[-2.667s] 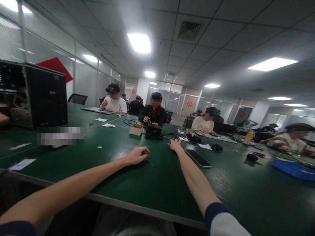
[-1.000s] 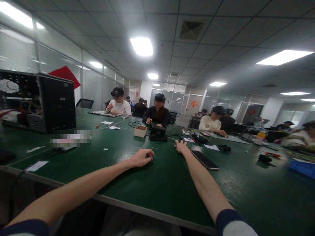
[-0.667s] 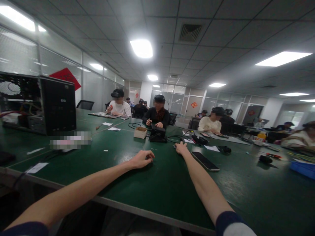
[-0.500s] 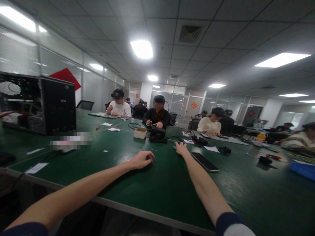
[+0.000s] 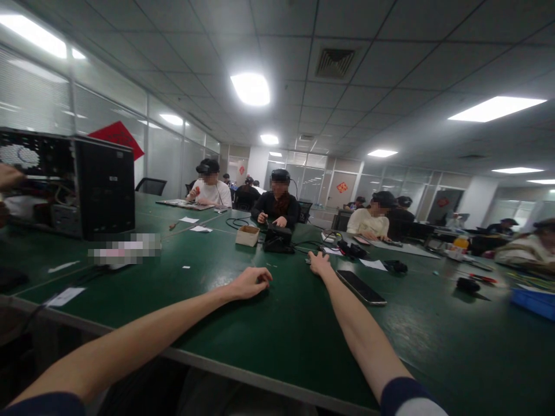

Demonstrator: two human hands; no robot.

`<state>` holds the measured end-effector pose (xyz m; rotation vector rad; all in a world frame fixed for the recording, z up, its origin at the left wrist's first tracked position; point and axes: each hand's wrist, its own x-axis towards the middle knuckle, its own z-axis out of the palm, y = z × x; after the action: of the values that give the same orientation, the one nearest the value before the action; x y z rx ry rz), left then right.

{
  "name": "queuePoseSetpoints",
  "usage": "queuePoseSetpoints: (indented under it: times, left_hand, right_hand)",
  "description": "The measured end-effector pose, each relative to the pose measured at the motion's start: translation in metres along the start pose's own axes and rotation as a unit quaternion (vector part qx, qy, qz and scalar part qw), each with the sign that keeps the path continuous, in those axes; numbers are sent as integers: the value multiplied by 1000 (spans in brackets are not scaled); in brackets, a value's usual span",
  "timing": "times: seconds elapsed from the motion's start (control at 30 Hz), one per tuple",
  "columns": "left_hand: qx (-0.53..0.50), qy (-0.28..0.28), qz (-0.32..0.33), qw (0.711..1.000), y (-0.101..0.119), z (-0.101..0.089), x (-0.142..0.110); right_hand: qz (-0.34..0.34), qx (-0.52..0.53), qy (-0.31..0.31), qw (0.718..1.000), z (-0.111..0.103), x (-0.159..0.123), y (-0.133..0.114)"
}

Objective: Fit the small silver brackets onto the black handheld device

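Observation:
My left hand [image 5: 251,282] rests on the green table, its fingers loosely curled and a gap showing beside the thumb. I see nothing in it. Further forward and to the right, my right hand [image 5: 319,263] lies on the table with its fingers apart. By its thumb is a small greyish piece [image 5: 307,262], too small to make out; whether the fingers touch it is unclear. A black smartphone [image 5: 361,287] lies flat just right of my right forearm. Beyond my hands stand a small open cardboard box [image 5: 247,236] and a black device [image 5: 278,239] with cables.
An opened computer case [image 5: 104,186] stands at the left, with part of another person's hand [image 5: 9,176] by it. Across the green table [image 5: 277,335] several people sit at work. Papers, cables, a blue tray [image 5: 533,301] and red-handled pliers [image 5: 483,278] lie about.
Another person's hand has come into view at the far left by the computer case. My own hands have stayed in place.

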<state>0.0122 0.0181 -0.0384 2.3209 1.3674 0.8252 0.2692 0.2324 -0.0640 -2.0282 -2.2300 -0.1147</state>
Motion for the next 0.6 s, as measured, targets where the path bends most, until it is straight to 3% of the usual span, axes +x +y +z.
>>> queuePoseSetpoints:
  times: [0.6]
  left_hand:
    - [7,-10,-9,1000,5,-2,-1]
  right_hand:
    - [8,-17,-2,1000,-5,12,-2]
